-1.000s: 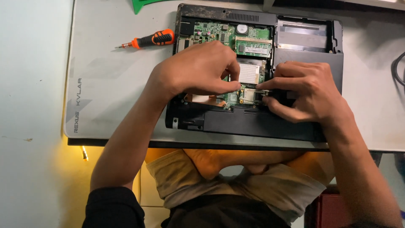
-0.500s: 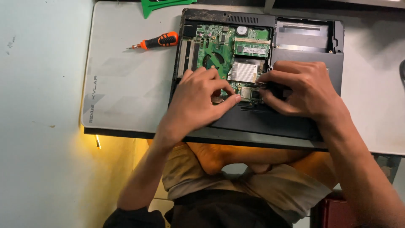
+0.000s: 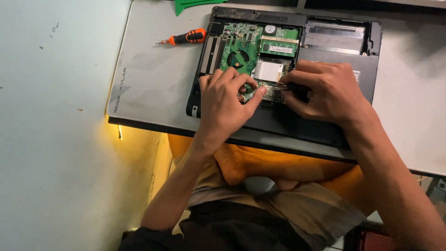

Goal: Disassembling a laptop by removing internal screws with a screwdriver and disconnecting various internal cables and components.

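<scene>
Hands [image 3: 274, 97] on green circuit board [image 3: 241, 46] inside opened laptop [image 3: 367, 74]

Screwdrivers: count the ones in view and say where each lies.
1. The orange-and-black screwdriver lies on the grey mat, left of the opened laptop, untouched. Others may be hidden under the hands.

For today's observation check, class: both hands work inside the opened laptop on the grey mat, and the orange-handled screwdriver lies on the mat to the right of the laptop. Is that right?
Not quite. In the head view the screwdriver lies left of the laptop, not right. Both the left hand and right hand do work inside it, on the grey mat.
</scene>
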